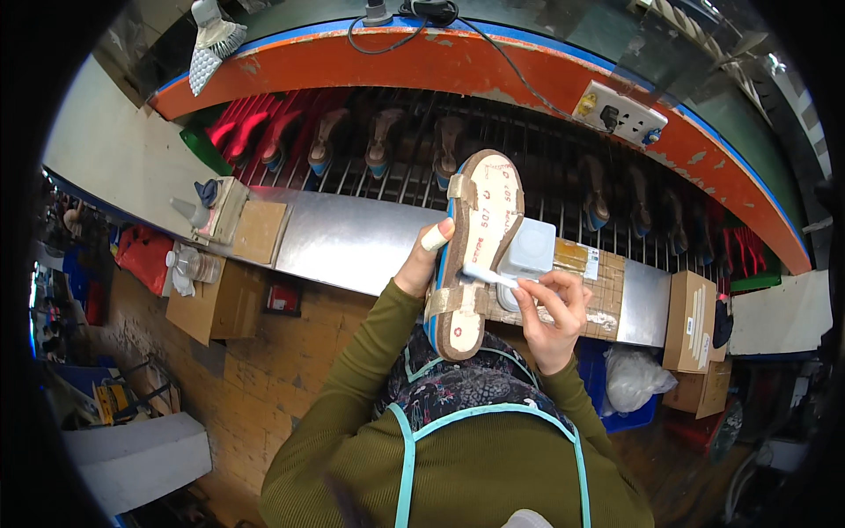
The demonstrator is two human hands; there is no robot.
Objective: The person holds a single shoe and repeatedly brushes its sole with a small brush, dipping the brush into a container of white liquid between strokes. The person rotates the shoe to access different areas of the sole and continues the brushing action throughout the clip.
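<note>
Head view: beige sandal sole [475, 255], blue-edged, strap tabs glued on.

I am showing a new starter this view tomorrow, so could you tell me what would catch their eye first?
First, the shoe sole held upright at the centre by the left hand, while the right hand touches a small white brush to its edge. Behind it runs a curved orange and blue conveyor frame with shoes standing on a wire rack. A pale grey container sits just right of the sole.
</note>
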